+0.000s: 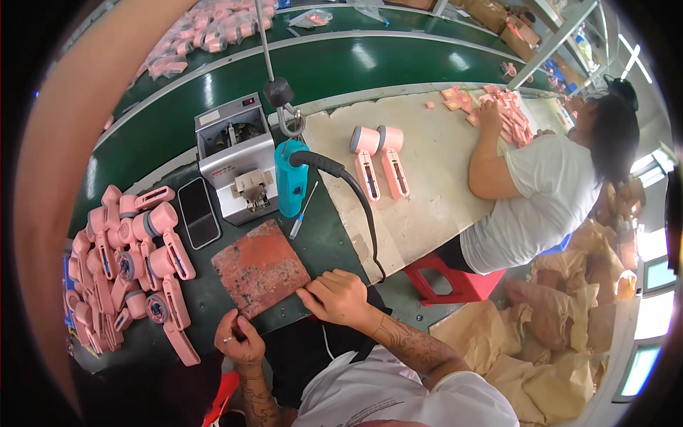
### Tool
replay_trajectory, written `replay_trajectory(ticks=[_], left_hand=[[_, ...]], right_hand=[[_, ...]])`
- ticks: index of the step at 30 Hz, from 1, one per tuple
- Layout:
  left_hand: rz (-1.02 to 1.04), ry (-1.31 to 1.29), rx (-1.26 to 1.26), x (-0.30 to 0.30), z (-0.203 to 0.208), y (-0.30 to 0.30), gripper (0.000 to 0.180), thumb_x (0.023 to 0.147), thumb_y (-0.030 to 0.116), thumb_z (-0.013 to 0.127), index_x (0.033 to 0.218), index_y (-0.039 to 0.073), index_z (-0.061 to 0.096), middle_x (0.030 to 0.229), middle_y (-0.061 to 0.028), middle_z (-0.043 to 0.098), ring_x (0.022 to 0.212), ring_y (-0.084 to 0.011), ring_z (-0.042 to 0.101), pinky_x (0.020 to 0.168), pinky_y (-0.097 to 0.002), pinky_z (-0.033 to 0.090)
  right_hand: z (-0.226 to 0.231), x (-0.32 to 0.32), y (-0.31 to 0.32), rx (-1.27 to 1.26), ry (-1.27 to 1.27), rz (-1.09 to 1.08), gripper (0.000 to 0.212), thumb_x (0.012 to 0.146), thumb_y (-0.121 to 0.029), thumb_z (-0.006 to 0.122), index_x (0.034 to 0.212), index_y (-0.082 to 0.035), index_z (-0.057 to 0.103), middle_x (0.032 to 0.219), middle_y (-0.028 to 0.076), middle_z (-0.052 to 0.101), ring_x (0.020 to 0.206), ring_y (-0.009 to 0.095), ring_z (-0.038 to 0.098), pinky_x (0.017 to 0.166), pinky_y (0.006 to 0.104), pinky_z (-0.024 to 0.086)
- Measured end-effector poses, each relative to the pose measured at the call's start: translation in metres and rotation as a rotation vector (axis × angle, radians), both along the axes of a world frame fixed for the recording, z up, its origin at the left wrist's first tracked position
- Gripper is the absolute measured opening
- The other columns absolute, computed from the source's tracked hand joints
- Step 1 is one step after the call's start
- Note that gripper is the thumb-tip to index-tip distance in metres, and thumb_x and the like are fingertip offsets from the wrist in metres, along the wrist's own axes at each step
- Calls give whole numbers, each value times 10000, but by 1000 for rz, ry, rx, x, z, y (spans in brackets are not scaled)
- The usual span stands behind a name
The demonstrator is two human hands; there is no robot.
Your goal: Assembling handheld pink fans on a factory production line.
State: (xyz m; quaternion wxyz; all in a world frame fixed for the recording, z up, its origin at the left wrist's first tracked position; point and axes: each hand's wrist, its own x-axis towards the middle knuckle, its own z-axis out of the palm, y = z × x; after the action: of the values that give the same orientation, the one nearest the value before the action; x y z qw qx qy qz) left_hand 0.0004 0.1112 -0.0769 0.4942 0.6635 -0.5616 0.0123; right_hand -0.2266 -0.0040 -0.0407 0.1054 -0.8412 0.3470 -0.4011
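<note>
Both hands sit at the worktop's [327, 249] near edge by the red mat [260, 267]: left hand [238, 341] curled, contents unclear, right hand [338, 295] fisted & empty-looking; pink parts pile [121, 263] waits left, w/ two [377, 160] lying far right.

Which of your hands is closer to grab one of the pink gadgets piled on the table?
Probably the left hand. It sits at the table's near edge, closer to the pink gadgets heaped on that side. The right hand rests by the reddish mat, farther off.

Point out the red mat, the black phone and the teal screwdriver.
red mat [260, 267]: head view, middle of its top.
black phone [198, 212]: head view, screen centre.
teal screwdriver [291, 181]: head view, its body.
</note>
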Motion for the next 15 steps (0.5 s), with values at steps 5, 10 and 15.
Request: replay_trajectory(ticks=[5,10,15], left_hand=[[13,27,-63,-2,2,-3,177,961,32,647,1123,-37,668,748,-68,627,537,-144,521,478,-279,377],[21,20,-33,-4,3,-4,167,963,37,647,1112,-35,673,750,-77,636,554,-158,545,491,-287,394],[0,9,18,-2,3,-1,157,1021,38,575,1151,-39,620,800,-102,647,622,-131,559,547,-279,413]], right_hand=[[1,0,1,-7,24,-6,254,856,-183,801,720,-109,599,648,39,543,556,215,554,541,336,443],[0,0,0,-20,10,-7,253,855,-177,798,718,-108,596,642,42,537,557,220,555,544,337,448],[-1,0,-1,-29,-27,8,228,835,-157,817,732,-100,621,614,44,537,521,231,538,509,350,418]])
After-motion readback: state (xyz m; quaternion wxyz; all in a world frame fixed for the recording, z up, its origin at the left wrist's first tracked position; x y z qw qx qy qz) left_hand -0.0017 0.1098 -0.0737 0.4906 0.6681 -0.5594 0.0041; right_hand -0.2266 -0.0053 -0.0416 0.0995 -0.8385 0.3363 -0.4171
